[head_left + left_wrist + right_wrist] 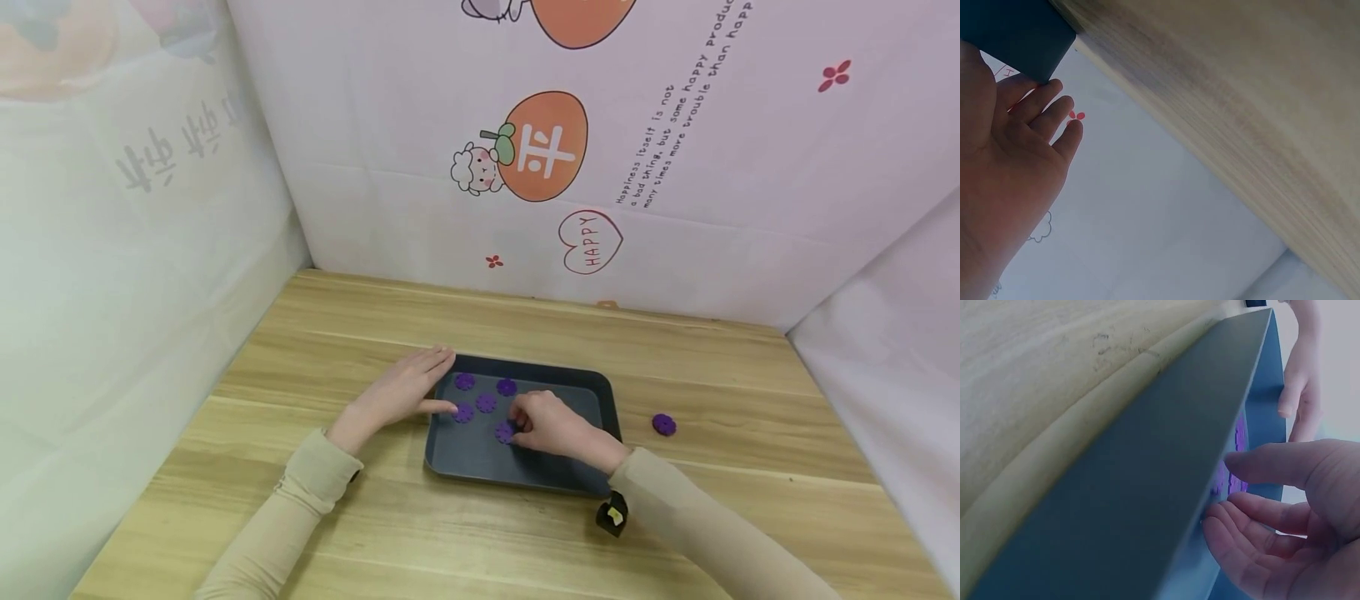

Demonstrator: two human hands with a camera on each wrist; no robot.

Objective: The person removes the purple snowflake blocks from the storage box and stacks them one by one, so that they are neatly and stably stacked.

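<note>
Your left hand (pixel 408 385) lies along the left edge of the dark tray (pixel 551 477), fingers long and nearly straight at the far-left corner, thumb spread wide over the rim; that reads as a way to steady the tray while the other hand works; the thumb tip reaches the purple disc nearest it (pixel 464 413), though whether it touches you cannot tell.

Your right hand (pixel 551 423) comes in over the right part of the tray, fingers bent and thumb set only narrowly apart from them, beside the front purple disc (pixel 502 432); purple shows in that gap from the right wrist, but whether you pinch the disc or merely have your fingertips by it cannot be told.

Five discs show lying flat toward the tray's left half, with small gaps between them, perhaps so that each has its own spot; a sixth, the outlying purple disc (pixel 663 424), sits on the table beyond the tray's right edge, within easy reach of your right hand, I judge.

The table (pixel 375 533) has pale, streaked wood grain; its far edge meets a white printed cloth (pixel 420 225) with an orange fruit (pixel 543 146), a heart outline (pixel 591 242) reading HAPPY and slanted lettering; more pale cloth closes the left and right sides.
</note>
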